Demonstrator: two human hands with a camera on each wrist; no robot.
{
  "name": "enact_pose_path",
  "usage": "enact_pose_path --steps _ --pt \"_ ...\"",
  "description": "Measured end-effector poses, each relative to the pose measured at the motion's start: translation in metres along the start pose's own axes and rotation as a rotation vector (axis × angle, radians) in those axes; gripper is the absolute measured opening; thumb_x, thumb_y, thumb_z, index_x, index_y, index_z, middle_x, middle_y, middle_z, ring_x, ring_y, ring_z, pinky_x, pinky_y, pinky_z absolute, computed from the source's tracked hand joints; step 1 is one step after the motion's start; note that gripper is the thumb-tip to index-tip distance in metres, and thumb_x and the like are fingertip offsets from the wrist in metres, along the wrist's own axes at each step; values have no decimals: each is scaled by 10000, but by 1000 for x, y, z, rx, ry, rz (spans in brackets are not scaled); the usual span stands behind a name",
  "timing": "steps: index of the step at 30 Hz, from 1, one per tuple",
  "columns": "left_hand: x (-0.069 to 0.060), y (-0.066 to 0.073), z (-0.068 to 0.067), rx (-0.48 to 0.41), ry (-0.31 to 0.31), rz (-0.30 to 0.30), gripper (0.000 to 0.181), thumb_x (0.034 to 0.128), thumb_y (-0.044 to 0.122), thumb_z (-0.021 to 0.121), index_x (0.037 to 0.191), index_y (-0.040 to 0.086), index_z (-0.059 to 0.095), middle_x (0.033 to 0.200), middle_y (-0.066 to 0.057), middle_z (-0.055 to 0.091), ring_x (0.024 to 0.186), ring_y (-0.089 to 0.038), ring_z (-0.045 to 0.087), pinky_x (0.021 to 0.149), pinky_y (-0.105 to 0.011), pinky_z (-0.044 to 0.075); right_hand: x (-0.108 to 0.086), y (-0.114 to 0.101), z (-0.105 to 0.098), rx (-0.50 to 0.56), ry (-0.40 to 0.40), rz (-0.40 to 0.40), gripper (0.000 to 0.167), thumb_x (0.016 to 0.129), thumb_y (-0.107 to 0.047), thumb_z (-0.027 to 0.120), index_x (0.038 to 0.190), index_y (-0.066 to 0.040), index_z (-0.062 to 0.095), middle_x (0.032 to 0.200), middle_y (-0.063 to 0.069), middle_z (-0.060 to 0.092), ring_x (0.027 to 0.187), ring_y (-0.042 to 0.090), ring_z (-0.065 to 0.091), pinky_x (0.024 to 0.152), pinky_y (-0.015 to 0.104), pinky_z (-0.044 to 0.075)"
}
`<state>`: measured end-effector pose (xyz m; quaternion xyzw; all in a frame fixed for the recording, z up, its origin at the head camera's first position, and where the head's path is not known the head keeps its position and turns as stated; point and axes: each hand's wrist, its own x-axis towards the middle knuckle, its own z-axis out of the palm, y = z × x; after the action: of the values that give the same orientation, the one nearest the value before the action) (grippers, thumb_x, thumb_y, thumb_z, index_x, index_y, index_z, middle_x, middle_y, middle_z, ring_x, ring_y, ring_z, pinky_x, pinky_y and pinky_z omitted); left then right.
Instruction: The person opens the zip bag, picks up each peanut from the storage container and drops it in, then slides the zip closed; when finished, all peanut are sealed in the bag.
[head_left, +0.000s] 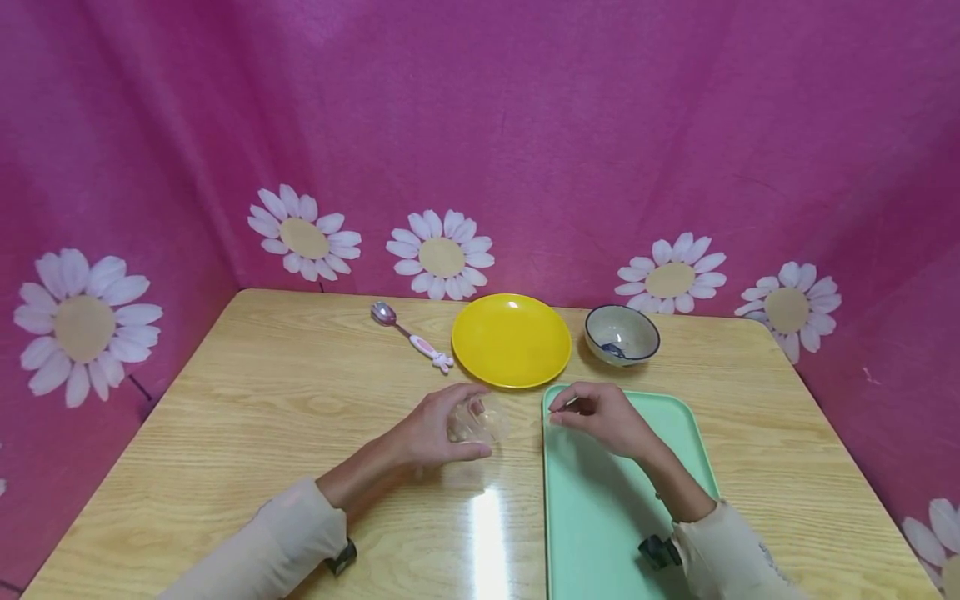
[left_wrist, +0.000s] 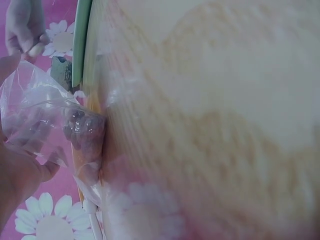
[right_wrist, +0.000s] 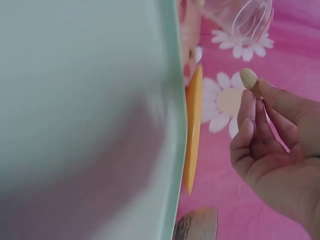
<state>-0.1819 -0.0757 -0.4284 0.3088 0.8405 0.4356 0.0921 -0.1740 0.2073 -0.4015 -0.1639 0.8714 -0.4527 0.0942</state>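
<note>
My left hand point(head_left: 433, 429) holds a clear plastic bag point(head_left: 480, 419) above the table, thumb and fingers curved round its sides. In the left wrist view, several small brownish lumps point(left_wrist: 86, 132) show in the lower part of the bag; their kind is not clear. Over the far left corner of the green tray point(head_left: 592, 517), my right hand point(head_left: 606, 418) pinches a small pale oval piece, like a nut point(right_wrist: 248, 79), between thumb and fingertip. It is apart from both the bag and the tray.
Behind the hands, a yellow plate point(head_left: 512, 342) lies near the table's back edge. Left of it is a spoon point(head_left: 412, 337) with a pink-and-white rabbit handle. To its right stands a bowl point(head_left: 622, 335) with a dark rim. A pink flowered cloth point(head_left: 480, 125) hangs behind the table.
</note>
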Motion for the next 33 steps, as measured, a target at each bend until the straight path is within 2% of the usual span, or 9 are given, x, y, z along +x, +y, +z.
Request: enact_pose_path --steps 4,10,19,24,33 --pt "0 -1 1 3 -3 -4 754 748 337 800 1373 102 447 1120 -49 605 1086 -168 530 1046 -440 390 11 -13 10 14 8 -10 191 845 -169 709 996 -53 693 922 54 688 798 172 599 711 211 531" --pt "0 0 2 7 -3 7 755 750 340 796 1374 103 442 1106 -55 602 1062 -164 530 1019 -448 406 24 -29 25 63 6 -72 191 838 -154 712 985 -33 694 905 70 691 783 171 592 718 210 535" --pt "0 1 2 33 2 42 739 760 335 788 1365 84 446 1111 -25 599 1055 -153 541 992 -424 432 26 -40 38 138 -89 -96 225 855 -145 697 1040 -18 677 999 115 687 883 175 660 799 263 561" --pt "0 1 2 13 -2 24 740 755 338 793 1363 88 452 1092 -55 599 1039 -150 532 985 -419 423 18 -31 30 94 -69 -83 197 858 -148 694 1012 -25 685 952 91 688 854 159 631 780 233 550" --pt "1 0 2 15 -6 -11 745 749 333 799 1365 97 454 1109 -44 600 1064 -156 526 1016 -423 408 -4 1 3 20 -54 -7 170 849 -141 703 975 -28 689 916 63 686 814 128 604 727 213 523"
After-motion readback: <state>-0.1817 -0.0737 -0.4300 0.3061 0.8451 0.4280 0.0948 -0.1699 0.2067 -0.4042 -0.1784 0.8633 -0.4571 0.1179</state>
